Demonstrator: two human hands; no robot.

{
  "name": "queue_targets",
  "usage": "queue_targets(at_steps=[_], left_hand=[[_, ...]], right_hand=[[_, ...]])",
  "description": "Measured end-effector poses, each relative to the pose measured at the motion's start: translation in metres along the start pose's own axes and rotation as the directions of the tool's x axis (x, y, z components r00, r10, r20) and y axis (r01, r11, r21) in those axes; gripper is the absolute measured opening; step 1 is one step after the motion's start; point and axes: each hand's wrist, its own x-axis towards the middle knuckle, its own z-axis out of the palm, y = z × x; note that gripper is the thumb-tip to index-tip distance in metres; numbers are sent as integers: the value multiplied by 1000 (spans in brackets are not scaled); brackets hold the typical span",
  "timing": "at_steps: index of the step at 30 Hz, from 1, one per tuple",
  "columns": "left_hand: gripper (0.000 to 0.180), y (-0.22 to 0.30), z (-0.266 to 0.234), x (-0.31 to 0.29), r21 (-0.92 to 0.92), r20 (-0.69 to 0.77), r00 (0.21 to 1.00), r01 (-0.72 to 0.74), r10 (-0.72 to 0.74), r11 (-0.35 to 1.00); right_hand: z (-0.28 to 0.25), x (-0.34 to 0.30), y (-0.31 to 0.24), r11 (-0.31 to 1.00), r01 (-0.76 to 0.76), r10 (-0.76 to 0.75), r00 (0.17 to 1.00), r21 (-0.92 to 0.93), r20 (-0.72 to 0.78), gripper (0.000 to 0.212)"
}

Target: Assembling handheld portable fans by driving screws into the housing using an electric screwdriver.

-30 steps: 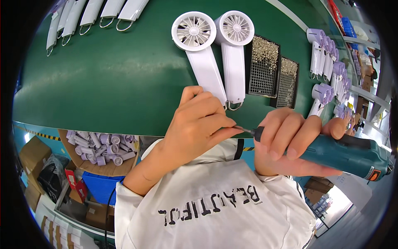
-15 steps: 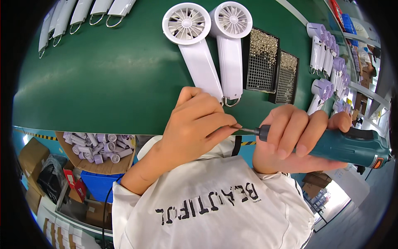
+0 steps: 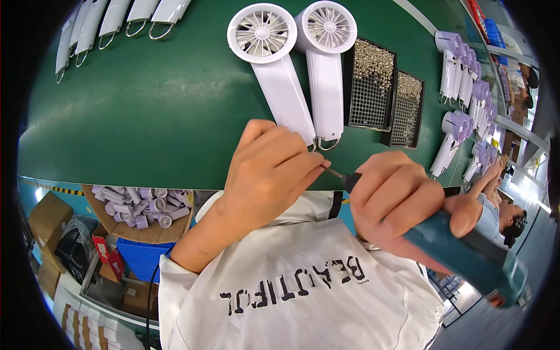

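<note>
Wrapped around the teal electric screwdriver [image 3: 466,251] is my right hand [image 3: 396,201]; the tool's rear end is blurred and its bit [image 3: 333,171] points left. My left hand [image 3: 265,175] is closed, its fingertips pinched at the tip of the bit; whatever sits between them is too small to make out. Just beyond the hands, two white handheld fans lie on the green table. The left fan [image 3: 280,93] has its lower end against my left fingers, and the right fan [image 3: 326,87] shows a metal loop at its base.
Two black screw trays [image 3: 370,87] [image 3: 405,111] lie right of the fans. More purple-white fans [image 3: 452,134] stand along the right side, and white handles with loops [image 3: 116,17] lie far left. A carton of fan parts [image 3: 143,227] is below left. Another person [image 3: 496,216] is at right.
The screwdriver has tilted, its rear end swinging down and its bit rising a little left toward my left fingertips. My right hand has turned with it. Another person has come into view at right.
</note>
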Motion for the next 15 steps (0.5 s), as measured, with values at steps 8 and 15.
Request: queue_targets(at_steps=[8, 15], left_hand=[[23, -14, -4, 3, 83, 40, 999, -8, 5, 997], [25, -17, -2, 0, 12, 17, 1000, 20, -20, 1000]], right_hand=[[14, -8, 22, 979, 19, -37, 996, -203, -85, 34], [16, -6, 20, 982, -10, -1, 998, -190, -58, 35]])
